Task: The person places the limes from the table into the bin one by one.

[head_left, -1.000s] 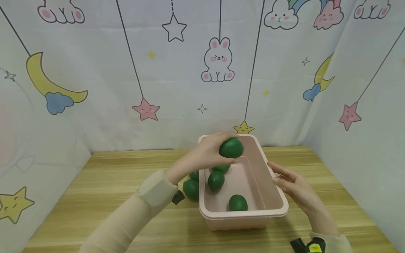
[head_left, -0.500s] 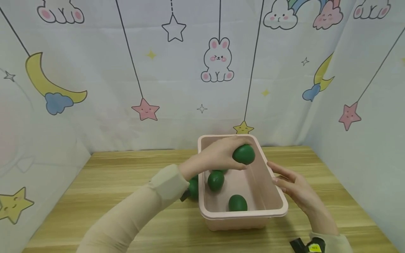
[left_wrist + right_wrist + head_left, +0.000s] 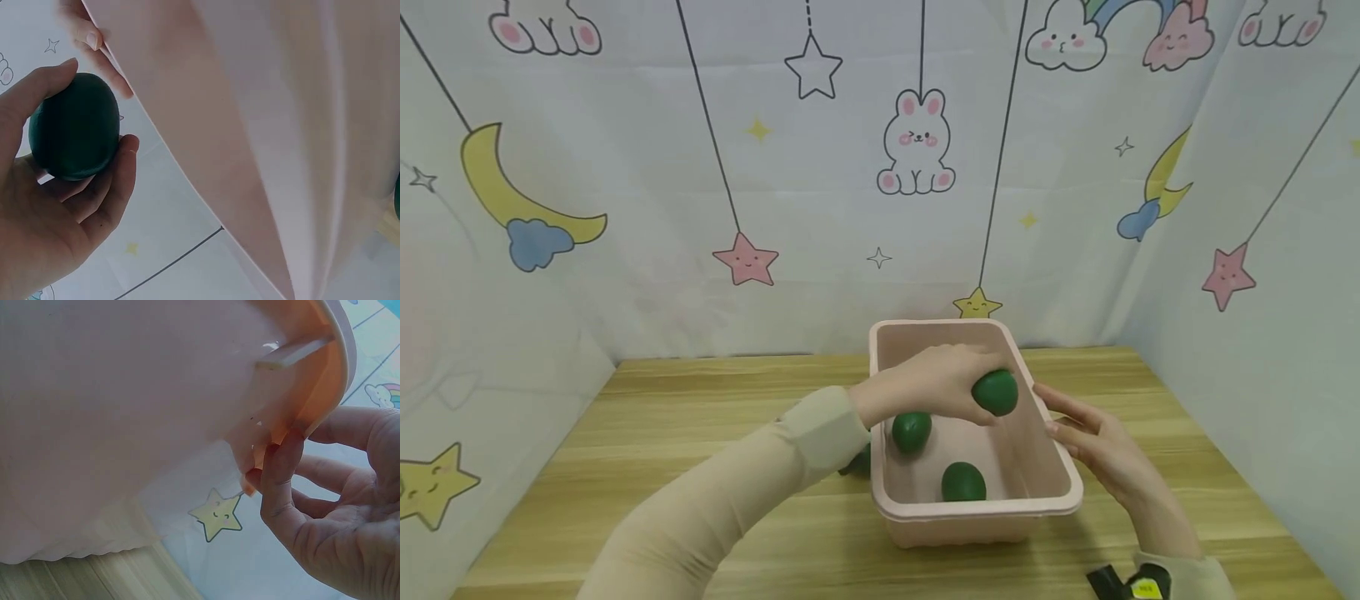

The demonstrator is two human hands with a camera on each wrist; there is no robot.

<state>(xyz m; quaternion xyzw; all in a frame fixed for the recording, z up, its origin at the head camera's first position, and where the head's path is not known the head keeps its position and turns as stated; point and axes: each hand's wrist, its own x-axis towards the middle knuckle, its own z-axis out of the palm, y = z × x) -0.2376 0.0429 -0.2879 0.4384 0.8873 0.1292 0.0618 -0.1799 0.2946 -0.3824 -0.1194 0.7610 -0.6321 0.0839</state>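
My left hand (image 3: 943, 382) holds a smooth dark green egg-shaped object (image 3: 996, 392) over the inside of a pale pink rectangular plastic bin (image 3: 977, 507). In the left wrist view the thumb and fingers curve round this green object (image 3: 75, 125). Two more green egg-shaped objects lie inside the bin, one by the left wall (image 3: 912, 432) and one at the near end (image 3: 963, 482). My right hand (image 3: 1101, 446) grips the bin's right rim; the right wrist view has its thumb and fingers pinching the rim's edge (image 3: 325, 412).
Left of the bin, another green object (image 3: 861, 461) is mostly hidden behind my left sleeve (image 3: 752, 467). Everything stands on a wood-grain table (image 3: 700, 417). A white cloth (image 3: 820, 200) printed with cartoons hangs behind and at both sides.
My left hand has moved right and lower into the bin, carrying the green egg-shaped object toward the right wall. The right hand and the bin have stayed in place.
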